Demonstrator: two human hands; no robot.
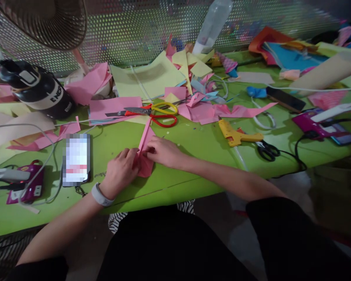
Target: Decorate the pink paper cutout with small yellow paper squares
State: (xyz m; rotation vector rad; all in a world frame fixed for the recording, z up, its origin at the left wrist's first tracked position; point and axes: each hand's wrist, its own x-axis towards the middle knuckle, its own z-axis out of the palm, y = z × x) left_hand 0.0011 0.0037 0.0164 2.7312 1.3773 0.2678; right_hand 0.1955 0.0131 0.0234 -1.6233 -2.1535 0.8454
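Observation:
A folded pink paper (146, 168) with a narrow strip rising from its top lies on the green table (187, 179) in front of me. My left hand (122, 168) grips its left side, fingers bent together. From the right, my right hand (163, 151) pinches the same paper near its middle, thumb and forefinger close together. The fingertips partly hide the folds. Just beyond the strip lie scissors with red and yellow handles (164, 113), next to a red-handled cutter (134, 112).
Left are a phone (76, 160), a purple power strip (32, 181), a black bottle (41, 91) and a fan (46, 19). Paper scraps (152, 78) and a clear bottle (212, 25) stand behind. Right lie a yellow glue gun (236, 134), black scissors (267, 150) and cables.

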